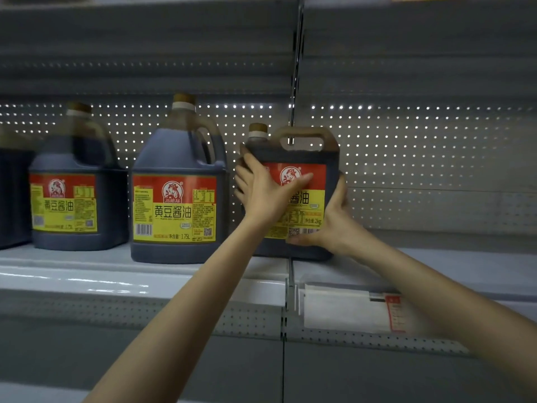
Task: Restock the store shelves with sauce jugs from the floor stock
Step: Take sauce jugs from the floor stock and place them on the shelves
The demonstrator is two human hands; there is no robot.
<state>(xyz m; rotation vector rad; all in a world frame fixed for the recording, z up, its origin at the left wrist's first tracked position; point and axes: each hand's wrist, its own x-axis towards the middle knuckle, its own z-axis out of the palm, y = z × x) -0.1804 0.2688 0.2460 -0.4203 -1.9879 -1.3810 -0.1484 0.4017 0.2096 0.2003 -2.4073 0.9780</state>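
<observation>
A dark sauce jug [302,158] with a red and yellow label and a moulded top handle stands on the white shelf [87,274], at the joint between two shelf sections. My left hand [261,190] grips its left side, fingers wrapped round the left edge and thumb across the label. My right hand [328,222] holds its lower right corner, thumb along the label's bottom edge. Two rounder jugs of the same brand stand to the left on the shelf, one beside it [177,193] and one further left [72,196].
A dark jug or box [11,193] is cut off at the far left. The perforated back panel [421,158] runs behind the shelf, and a metal upright [296,68] rises behind the held jug. A price tag holder [354,309] hangs on the shelf's front edge at right.
</observation>
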